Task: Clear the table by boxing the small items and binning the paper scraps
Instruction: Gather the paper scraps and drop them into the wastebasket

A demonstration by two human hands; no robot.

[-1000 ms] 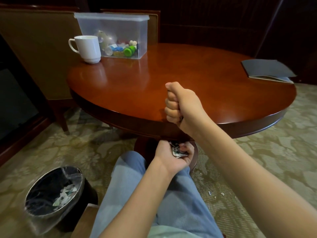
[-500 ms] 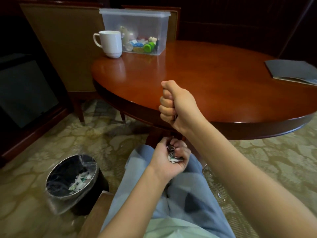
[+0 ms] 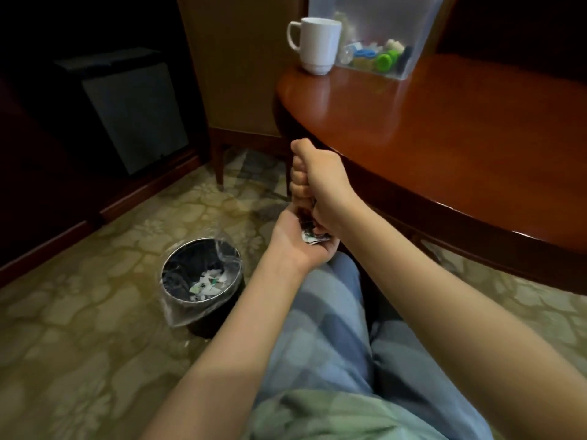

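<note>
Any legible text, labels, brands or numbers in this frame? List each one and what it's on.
No text can be read.
The white mug: blank on the side that shows.
The clear box: no label seen; the items inside are too blurred.
The paper scraps in the left hand: printed marks, too small and blurred.
The binned scraps in the bin: likewise unreadable.

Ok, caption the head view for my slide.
Right hand fisted over cupped left hand, both holding paper scraps, lined bin waiting on the floor nearby.
</note>
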